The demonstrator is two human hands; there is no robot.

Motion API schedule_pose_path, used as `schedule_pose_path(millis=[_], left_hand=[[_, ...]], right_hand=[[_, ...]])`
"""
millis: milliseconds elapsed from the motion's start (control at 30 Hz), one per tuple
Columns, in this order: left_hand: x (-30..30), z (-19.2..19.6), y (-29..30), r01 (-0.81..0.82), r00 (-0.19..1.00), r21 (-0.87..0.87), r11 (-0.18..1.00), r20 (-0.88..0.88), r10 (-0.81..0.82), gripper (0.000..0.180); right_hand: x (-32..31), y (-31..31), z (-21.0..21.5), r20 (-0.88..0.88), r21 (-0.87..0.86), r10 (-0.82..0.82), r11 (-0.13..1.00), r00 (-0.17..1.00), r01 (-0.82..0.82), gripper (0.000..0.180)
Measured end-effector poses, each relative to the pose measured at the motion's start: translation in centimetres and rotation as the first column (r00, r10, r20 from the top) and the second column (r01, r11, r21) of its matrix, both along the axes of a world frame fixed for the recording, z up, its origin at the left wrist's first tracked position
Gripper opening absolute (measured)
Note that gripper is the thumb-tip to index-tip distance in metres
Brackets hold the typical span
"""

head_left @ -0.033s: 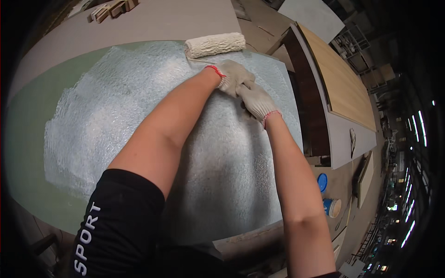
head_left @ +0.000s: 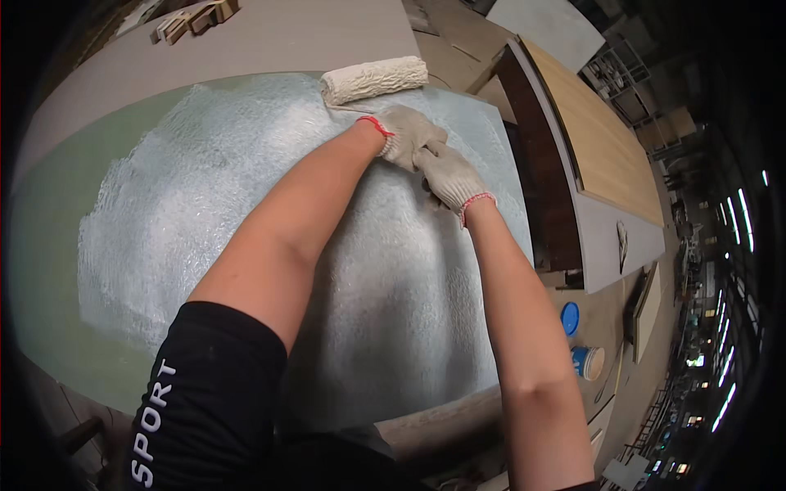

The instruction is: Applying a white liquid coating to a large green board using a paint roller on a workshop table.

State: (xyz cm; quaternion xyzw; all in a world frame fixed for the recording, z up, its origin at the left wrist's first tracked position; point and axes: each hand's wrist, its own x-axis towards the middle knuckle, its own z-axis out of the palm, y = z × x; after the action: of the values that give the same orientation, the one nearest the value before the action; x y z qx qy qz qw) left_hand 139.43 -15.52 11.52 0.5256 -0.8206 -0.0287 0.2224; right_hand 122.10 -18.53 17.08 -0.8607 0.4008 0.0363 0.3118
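Observation:
A paint roller with a cream, ridged sleeve (head_left: pixel 375 79) rests at the far end of a green board (head_left: pixel 49 200). Wet whitish coating (head_left: pixel 176 217) covers most of that board, leaving green along the left side. My left hand (head_left: pixel 411 137), in a knitted work glove with a red cuff, is closed just below the sleeve, around the roller's handle. My right hand (head_left: pixel 451 176), gloved alike, is closed against it on the near side. The gloves hide most of the handle; a dark bit of its end shows under my right hand.
A grey sheet (head_left: pixel 327 37) with small wood blocks (head_left: pixel 195 20) lies beyond the board. At right stands a cabinet-like piece with a wood-grain panel (head_left: pixel 594 131). A blue lid (head_left: pixel 570 319) and a paint bucket (head_left: pixel 588 362) sit on the floor at right.

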Motion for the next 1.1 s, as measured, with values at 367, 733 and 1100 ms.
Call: schedule_pose_path(millis=[367,733,1100], left_hand=[[-38.7,4.2,14.2,0.189,0.946,0.309,0.932,-0.311,-0.089,0.045],[-35.7,4.5,15.7,-0.297,0.836,0.374,0.879,-0.342,0.428,0.043],[-2.8,3.5,43.8,-0.899,0.31,0.357,0.253,0.112,0.944,0.052]], right_hand=[[-37.9,16.9,8.1,-0.188,0.217,-0.274,0.925,0.943,0.312,0.025],[-31.2,9.1,10.1,-0.367,0.109,0.39,0.92,0.845,-0.377,0.044],[10.3,29.0,-0.6,0.106,0.011,0.927,0.362,0.361,-0.932,0.048]])
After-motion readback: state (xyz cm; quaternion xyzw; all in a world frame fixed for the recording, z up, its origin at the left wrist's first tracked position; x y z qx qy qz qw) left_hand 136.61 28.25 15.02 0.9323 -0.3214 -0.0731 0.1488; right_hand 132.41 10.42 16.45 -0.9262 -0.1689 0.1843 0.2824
